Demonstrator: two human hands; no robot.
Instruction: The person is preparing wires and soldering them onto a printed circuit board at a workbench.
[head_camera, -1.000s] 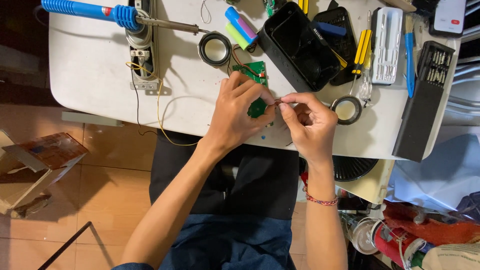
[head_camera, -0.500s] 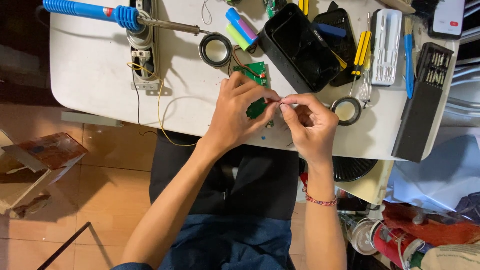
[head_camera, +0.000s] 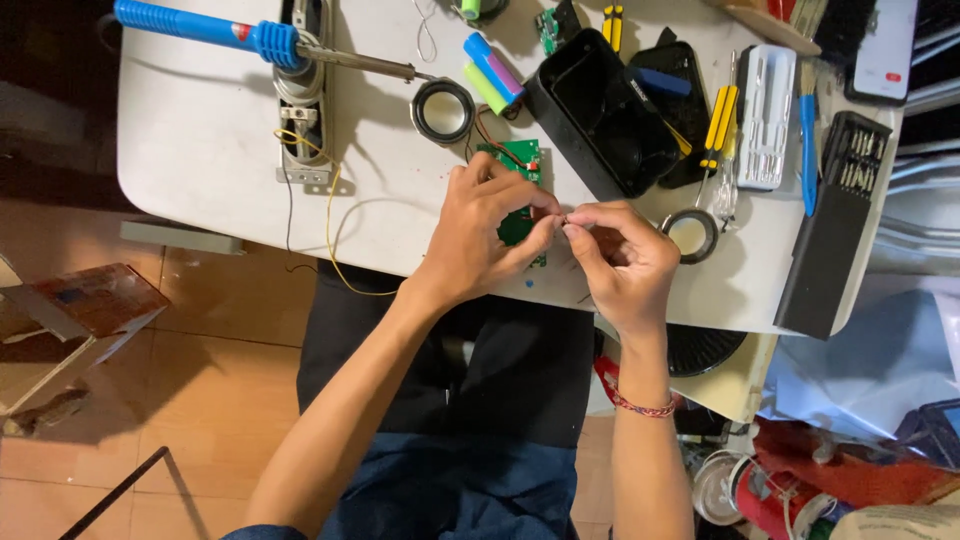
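Observation:
Near the front edge of the white table (head_camera: 200, 150) my left hand (head_camera: 485, 235) rests over a green circuit board (head_camera: 520, 215), its fingertips pinching a thin wire where they meet my right hand. My right hand (head_camera: 620, 255) pinches the same thin wire end from the right. Red and dark wires run from the board up to a small round speaker (head_camera: 442, 111). What lies under my left palm is hidden.
A blue-handled soldering iron (head_camera: 250, 40) lies on a metal stand (head_camera: 303, 95) at the far left. Two cylindrical cells (head_camera: 492, 78), a black plastic case (head_camera: 605, 110), yellow screwdrivers (head_camera: 720, 120), a tape roll (head_camera: 690, 235) and a black bit case (head_camera: 830, 230) sit around my hands.
Both hands stay pinched together over the board; the fingers shift only slightly.

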